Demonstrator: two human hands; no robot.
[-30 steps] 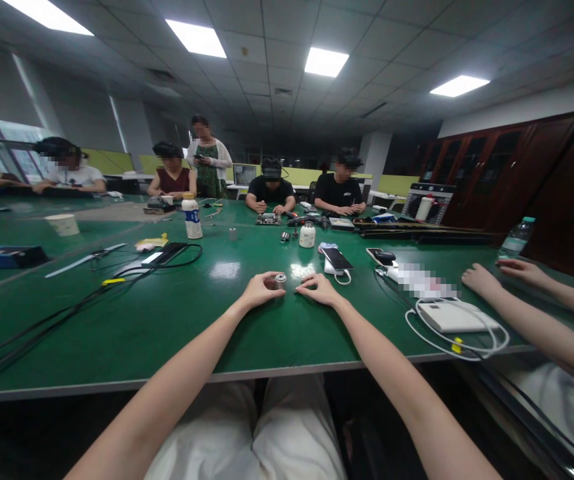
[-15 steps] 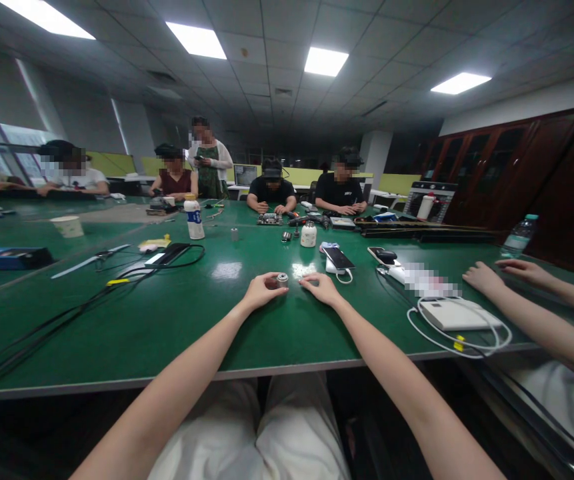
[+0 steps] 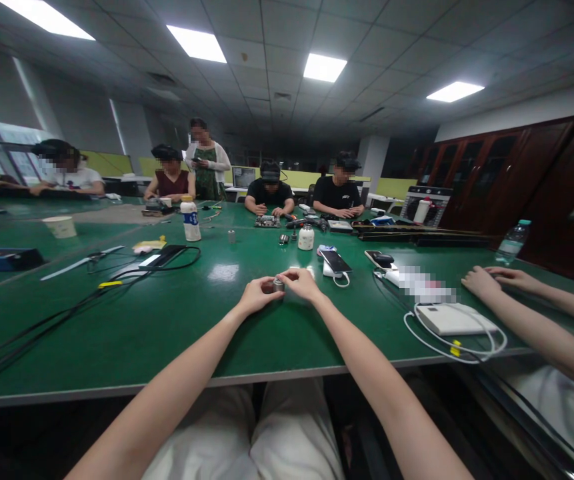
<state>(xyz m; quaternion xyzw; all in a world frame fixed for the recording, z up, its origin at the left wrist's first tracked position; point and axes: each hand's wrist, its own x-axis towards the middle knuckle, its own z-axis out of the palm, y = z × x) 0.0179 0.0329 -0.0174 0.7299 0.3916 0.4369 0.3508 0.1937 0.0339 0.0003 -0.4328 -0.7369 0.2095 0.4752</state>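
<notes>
A small silver metal cylinder (image 3: 279, 285) stands on the green table (image 3: 167, 333) in front of me. The fingers of my left hand (image 3: 258, 295) are closed around its left side. My right hand (image 3: 301, 283) reaches in from the right, its fingertips pinched at the top of the cylinder; anything small between them is hidden. Farther off stand another small metal cylinder (image 3: 231, 236), a white jar (image 3: 305, 238) and a white bottle with a blue label (image 3: 191, 220).
A phone (image 3: 335, 261) with a white cable lies right of my hands. Farther right are a white box (image 3: 454, 319), a water bottle (image 3: 513, 241) and another person's hands (image 3: 487, 280). Black cables (image 3: 77, 303) cross the left side. Several people sit across the table.
My right hand has moved left onto the top of the metal cylinder and its fingers have closed there. My left hand still holds the cylinder. The view has shifted slightly.
</notes>
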